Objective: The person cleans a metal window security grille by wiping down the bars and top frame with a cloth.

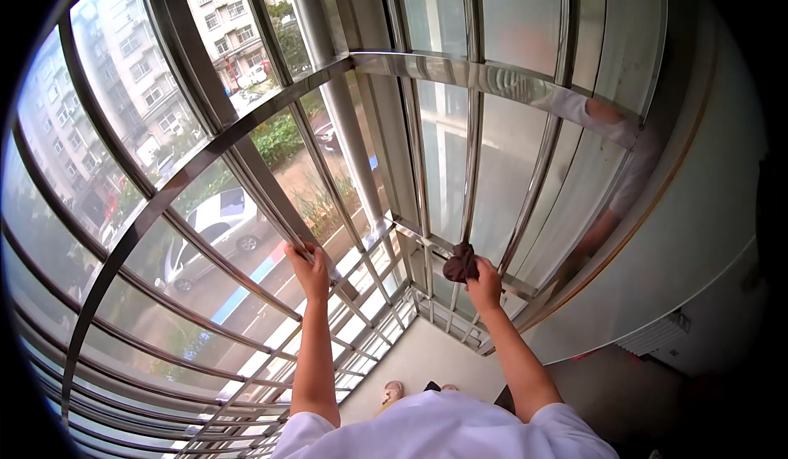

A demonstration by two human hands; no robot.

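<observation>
My left hand (309, 272) is closed around an upright metal bar (261, 196) of the window grille, on the street side. Bunched in my right hand (486, 285) is a dark brown cloth (460, 263). The cloth touches the lower part of a shiny vertical bar (471, 163) on the adjoining side of the grille, just above a low cross rail. Part of the cloth is hidden behind my fingers.
A wide flat metal band (271, 102) crosses the bars above my hands. Glass panels (501, 155) stand behind the right-hand bars. Below are a pale floor (443, 360) and my feet (393, 391). Outside are a parked silver car (217, 233) and apartment buildings (123, 57).
</observation>
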